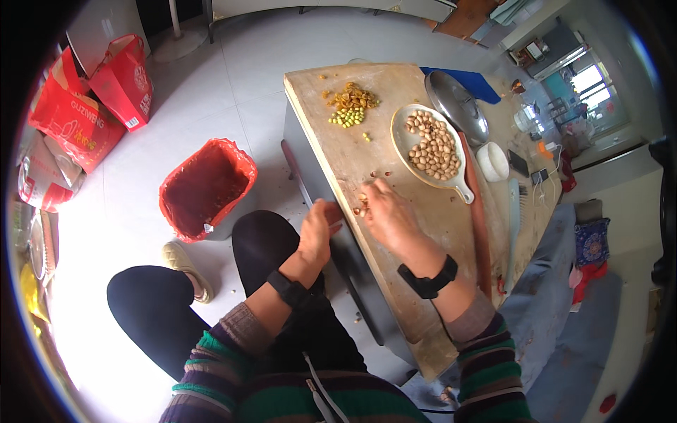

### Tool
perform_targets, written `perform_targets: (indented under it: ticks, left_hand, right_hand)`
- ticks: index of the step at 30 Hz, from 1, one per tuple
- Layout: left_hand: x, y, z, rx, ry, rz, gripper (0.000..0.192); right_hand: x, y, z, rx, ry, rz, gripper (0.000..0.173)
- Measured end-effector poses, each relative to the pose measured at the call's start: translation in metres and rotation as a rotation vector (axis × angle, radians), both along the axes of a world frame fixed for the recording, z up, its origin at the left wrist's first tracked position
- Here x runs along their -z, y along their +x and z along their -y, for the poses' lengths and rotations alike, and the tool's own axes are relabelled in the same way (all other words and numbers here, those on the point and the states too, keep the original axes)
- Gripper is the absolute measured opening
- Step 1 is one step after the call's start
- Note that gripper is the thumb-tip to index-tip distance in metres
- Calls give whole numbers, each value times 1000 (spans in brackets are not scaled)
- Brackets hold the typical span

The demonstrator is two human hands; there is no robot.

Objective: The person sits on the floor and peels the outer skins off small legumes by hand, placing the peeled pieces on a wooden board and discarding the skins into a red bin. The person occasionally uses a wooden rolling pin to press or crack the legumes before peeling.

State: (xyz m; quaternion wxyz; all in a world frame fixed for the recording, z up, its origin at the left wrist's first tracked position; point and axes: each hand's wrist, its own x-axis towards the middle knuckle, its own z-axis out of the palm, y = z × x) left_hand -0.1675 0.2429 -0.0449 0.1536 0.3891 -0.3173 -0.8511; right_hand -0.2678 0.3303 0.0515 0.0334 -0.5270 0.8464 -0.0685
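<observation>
My right hand (389,217) rests on its side near the left edge of a wooden board (423,232), fingers curved beside a few loose brown shell bits (360,206). Whether it grips any is hidden. Just off that edge, my left hand (316,232) is cupped, its palm facing the board and nothing visible in it. Beyond my right hand lies a white handled dish (398,143) filled with pale brown round nuts or seeds (436,148). Farther up the board are a pile of green beans (347,117) and a heap of yellow-brown husks (354,96).
A bin lined with a red bag (168,206) stands on the floor at left, near red carrier bags (79,124). Right of the dish are a metal lid (460,108), a wooden rolling pin (478,243), a white bowl (493,161), a brush (514,227) and a phone (518,163).
</observation>
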Motion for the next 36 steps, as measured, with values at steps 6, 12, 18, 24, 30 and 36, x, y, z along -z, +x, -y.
perform_targets:
  ticks: [6, 12, 18, 24, 30, 36]
  left_hand:
    - [9, -26, 2, -456, 598, -244, 39]
    - [22, -37, 4, -605, 705, -345, 33]
    - [30, -22, 9, -441, 763, -716, 29]
    - [37, 14, 79, -464, 709, -916, 21]
    - [49, 93, 210, -276, 398, -1115, 8]
    - [103, 140, 275, 3, -401, 243, 51]
  right_hand:
    - [-4, 5, 8, -80, -315, 135, 41]
    - [12, -25, -9, 47, -286, 294, 50]
    - [21, 13, 36, -306, -210, 526, 51]
    - [-15, 52, 91, -212, -277, 978, 40]
    - [-110, -21, 28, 117, -585, 651, 27]
    - [-107, -99, -73, 443, -538, 416, 18]
